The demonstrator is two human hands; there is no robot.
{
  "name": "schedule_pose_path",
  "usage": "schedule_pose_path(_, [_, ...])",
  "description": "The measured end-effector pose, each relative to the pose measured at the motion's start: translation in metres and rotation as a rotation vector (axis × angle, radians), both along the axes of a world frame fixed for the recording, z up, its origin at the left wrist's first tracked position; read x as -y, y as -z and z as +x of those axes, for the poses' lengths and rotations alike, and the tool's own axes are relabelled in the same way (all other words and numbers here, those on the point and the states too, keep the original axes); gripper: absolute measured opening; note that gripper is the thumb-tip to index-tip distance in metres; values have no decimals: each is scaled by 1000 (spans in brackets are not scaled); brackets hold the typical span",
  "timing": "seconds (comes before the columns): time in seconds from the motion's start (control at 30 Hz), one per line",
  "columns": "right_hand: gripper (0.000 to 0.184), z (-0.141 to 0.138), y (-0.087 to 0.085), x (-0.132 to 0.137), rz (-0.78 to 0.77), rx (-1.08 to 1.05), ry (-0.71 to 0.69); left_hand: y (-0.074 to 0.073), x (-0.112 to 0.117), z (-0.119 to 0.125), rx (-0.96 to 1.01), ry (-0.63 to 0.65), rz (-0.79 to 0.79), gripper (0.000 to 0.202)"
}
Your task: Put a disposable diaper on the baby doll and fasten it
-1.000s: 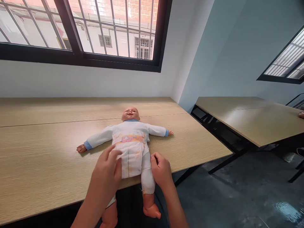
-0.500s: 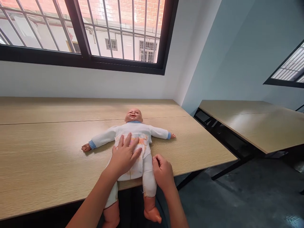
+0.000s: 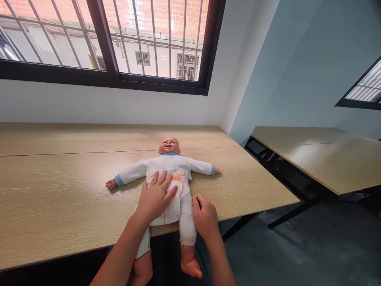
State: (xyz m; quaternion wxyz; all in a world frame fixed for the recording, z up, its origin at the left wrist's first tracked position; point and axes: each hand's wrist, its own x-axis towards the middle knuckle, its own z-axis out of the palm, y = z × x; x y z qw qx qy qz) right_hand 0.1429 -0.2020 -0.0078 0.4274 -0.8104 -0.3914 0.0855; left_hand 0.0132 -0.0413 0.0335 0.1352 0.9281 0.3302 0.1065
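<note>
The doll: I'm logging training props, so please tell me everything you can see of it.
The doll lies face up on the wooden table, head toward the window, arms spread, lower legs hanging past the near edge. Head, hands and feet look like bare plastic; it wears a white suit with blue collar and cuffs, plus a diaper with a pink-orange print. The left hand rests flat on its belly; the right hand, fingers curled, touches one leg.

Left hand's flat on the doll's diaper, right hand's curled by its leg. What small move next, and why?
Likely pin with the left hand while the right hand pulls the side of the white printed diaper snug: the plastic baby doll lies face up, legs hanging off the light wooden table.
</note>
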Motion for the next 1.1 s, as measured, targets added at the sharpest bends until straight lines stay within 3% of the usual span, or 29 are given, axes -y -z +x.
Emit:
schedule_pose_path(0.23, [38, 0, 1, 2, 15, -21, -9, -1, 18, -5, -5, -21, 41, 64])
schedule_pose_path(0.4, [37, 8, -5, 6, 120, -301, -114, 1, 32, -7, 36, -30, 61, 66])
schedule_pose_path(0.5, [34, 13, -14, 2, 144, -414, -142, -2, 28, -17, 176, 2, -45, 64])
schedule_pose_path(0.63, [23, 14, -27, -20, 216, -279, -34, -13, 17, -31, 440, -98, -288, 49])
schedule_pose_path(0.7, [28, 13, -32, -33, 252, -179, -9, -18, 10, -30, 525, -134, -269, 48])
schedule_pose_path(0.77, [41, 10, -38, -46, 231, -107, -52, -20, -1, -20, 532, -70, -165, 52])
schedule_pose_path(0.87, [56, 3, -51, -63, 55, 14, -140, -15, -29, 5, 427, 41, -31, 63])
schedule_pose_path(1.0, [52, 1, -67, -93, -151, 255, -196, 5, -77, 38, 270, 142, 112, 63])
schedule_pose_path(1.1, [58, 7, -67, -117, -228, 315, -275, 25, -102, 49, 199, 192, 192, 59])
